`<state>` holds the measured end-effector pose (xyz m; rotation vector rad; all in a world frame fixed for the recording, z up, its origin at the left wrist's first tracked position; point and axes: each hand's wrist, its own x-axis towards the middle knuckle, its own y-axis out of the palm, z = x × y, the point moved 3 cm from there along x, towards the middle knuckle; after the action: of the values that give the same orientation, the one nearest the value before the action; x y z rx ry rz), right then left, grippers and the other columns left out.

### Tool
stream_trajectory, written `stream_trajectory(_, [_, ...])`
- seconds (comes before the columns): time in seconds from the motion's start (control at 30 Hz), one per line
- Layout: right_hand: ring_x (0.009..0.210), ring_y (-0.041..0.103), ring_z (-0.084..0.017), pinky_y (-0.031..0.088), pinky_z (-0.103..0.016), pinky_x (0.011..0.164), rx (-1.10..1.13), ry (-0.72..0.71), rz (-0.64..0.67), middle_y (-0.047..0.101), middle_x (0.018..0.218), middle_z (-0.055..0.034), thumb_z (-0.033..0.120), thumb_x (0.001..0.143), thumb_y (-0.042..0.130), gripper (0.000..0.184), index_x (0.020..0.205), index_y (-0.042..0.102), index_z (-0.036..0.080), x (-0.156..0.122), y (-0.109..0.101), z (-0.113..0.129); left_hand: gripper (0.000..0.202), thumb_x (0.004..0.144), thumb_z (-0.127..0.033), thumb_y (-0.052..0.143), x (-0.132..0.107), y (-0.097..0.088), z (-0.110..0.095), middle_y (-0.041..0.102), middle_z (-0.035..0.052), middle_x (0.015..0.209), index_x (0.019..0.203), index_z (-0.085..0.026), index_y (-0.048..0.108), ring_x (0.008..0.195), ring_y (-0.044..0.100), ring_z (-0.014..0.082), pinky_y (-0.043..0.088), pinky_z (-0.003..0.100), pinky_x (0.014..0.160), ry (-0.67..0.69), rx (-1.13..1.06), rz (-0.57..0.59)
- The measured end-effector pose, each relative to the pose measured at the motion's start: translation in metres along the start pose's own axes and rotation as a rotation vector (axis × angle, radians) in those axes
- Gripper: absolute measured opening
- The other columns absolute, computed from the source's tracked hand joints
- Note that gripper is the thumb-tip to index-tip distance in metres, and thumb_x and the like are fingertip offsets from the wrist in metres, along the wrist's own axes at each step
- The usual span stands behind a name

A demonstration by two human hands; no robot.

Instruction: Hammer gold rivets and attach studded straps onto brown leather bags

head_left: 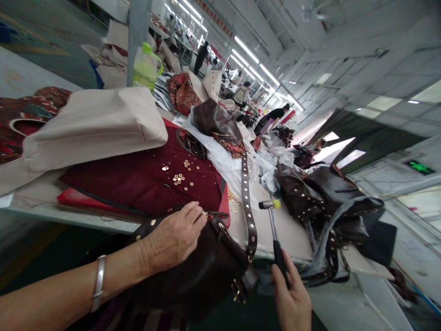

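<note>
My right hand (292, 296) is wrapped round the black handle of a small hammer (272, 220), held upright with its metal head and yellow tip at the top. A dark brown leather handbag (206, 271) with gold studs and metal fittings hangs at the table's front edge. My left hand (177, 236) is closed in a pinch at the bag's upper edge, by a strap end with a small metal fitting; the exact grip is partly hidden. Beyond it, gold eyelets (178, 179) lie loose on a maroon cloth (138, 184). A studded strap (246, 202) runs across the table to the bag.
More brown studded bags (330, 193) lie at the right of the table. A beige fabric piece (99, 124) covers the left, near a metal post (138, 41) and a green jug (146, 66). Small gold rivets (233, 201) are scattered near the hammer. Other people work far behind.
</note>
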<state>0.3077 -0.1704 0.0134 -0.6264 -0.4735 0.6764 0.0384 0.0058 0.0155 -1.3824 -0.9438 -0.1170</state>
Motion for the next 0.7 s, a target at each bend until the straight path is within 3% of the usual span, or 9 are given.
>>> stream_trajectory(0.17, [0.096,0.068,-0.031,0.051,-0.04,0.086,-0.331,0.243,-0.133,0.074,0.102,-0.0102,0.055,0.081,0.048,0.074,0.144,0.056,0.019,0.078,-0.026,-0.051,0.038,0.087,-0.004,0.044,-0.005,-0.013,0.002,0.061,0.0149,0.128,0.117,-0.006,0.066,0.131,0.051,0.0286,0.054,0.035,0.106,0.002,0.029,0.016])
stream_trajectory(0.3, [0.093,0.068,-0.031,0.051,-0.039,0.085,-0.398,0.367,-0.105,0.073,0.089,-0.0114,0.044,0.081,0.048,0.073,0.146,0.053,0.012,0.122,-0.017,-0.078,0.033,0.086,-0.005,0.043,-0.008,-0.02,0.001,0.066,0.0156,0.123,0.101,-0.009,0.072,0.128,0.056,0.0326,0.06,0.039,0.1,0.089,0.148,0.076])
stream_trajectory(0.37, [0.098,0.067,-0.032,0.051,-0.04,0.087,-0.44,0.392,-0.095,0.073,0.094,-0.0143,0.041,0.081,0.048,0.071,0.145,0.054,0.01,0.133,-0.009,-0.085,0.035,0.084,-0.004,0.043,-0.007,-0.022,0.0,0.066,0.0188,0.124,0.101,-0.008,0.073,0.125,0.059,0.0337,0.063,0.041,0.094,0.073,0.191,0.096])
stream_trajectory(0.53, [0.116,0.061,-0.038,0.046,-0.05,0.1,-0.624,0.316,-0.001,0.068,0.119,-0.0183,0.041,0.087,0.049,0.064,0.146,0.055,0.018,0.139,-0.003,-0.086,0.029,0.081,-0.006,0.058,0.002,-0.034,0.005,0.07,0.0138,0.113,0.106,-0.012,0.073,0.105,0.068,0.0323,0.066,0.04,0.071,-0.021,0.145,0.143])
stream_trajectory(0.6, [0.117,0.06,-0.04,0.045,-0.052,0.102,-0.739,0.253,0.053,0.065,0.124,-0.021,0.042,0.087,0.049,0.066,0.146,0.054,0.015,0.137,-0.003,-0.078,0.027,0.082,-0.019,0.069,0.006,-0.037,0.013,0.071,0.0122,0.109,0.109,-0.013,0.071,0.096,0.069,0.0324,0.063,0.042,0.062,-0.078,0.143,0.191])
stream_trajectory(0.7, [0.113,0.062,-0.038,0.046,-0.051,0.101,-0.74,0.072,-0.051,0.063,0.125,-0.023,0.045,0.085,0.048,0.066,0.14,0.059,0.009,0.126,0.002,-0.047,0.043,0.086,-0.047,0.07,0.005,-0.035,0.029,0.069,0.0151,0.109,0.111,-0.012,0.069,0.09,0.066,0.034,0.057,0.046,0.064,-0.143,0.193,0.302])
